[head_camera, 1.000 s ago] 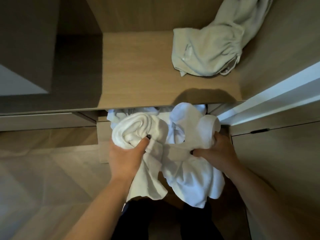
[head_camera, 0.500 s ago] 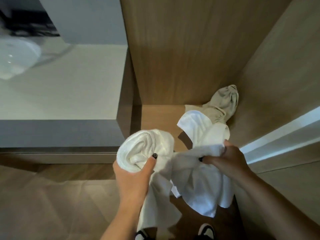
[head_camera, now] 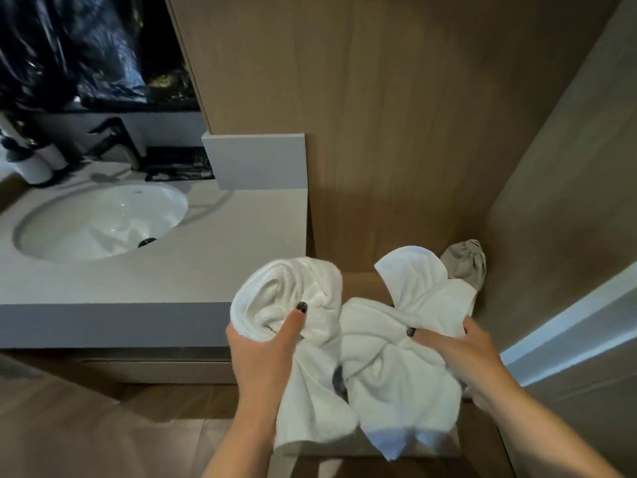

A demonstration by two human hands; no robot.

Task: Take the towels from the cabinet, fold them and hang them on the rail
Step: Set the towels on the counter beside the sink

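**White towels bunched in both hands before the open cabinet**

Head view. White towels (head_camera: 389,343) are held up in a crumpled mass in front of the person's body, at the mouth of the wooden cabinet (head_camera: 396,115). How many separate towels make up the bundle cannot be told; the cloth runs together between the two hands.

Left hand (head_camera: 265,353): grasping a rolled wad of white terry, thumb with a dark-painted nail pressed across the front of the roll, other fingers hidden behind it. A loose tail of cloth hangs down past the wrist.

Right hand (head_camera: 462,353): clenched round a gathered twist of the same white cloth, dark nail of the thumb showing at the pinch. One rounded flap stands up above this hand; the rest drapes below, lower edge bluish in shadow.

Behind the bundle, on the cabinet shelf (head_camera: 358,281) in the far right corner, a beige cloth (head_camera: 465,263) lies bunched against the side wall, partly covered from view by the white flap.

Left of the cabinet: a pale vanity counter (head_camera: 165,270) with an oval white basin (head_camera: 100,222) sunk into it, dark drain visible. A dark faucet (head_camera: 113,139) stands behind the basin, white bottles (head_camera: 34,163) at the far left edge. Mirror (head_camera: 86,46) above shows only dark, blurred reflections.

Wood-look floor (head_camera: 103,429) below the counter. A pale door edge (head_camera: 568,326) slants in at the right.
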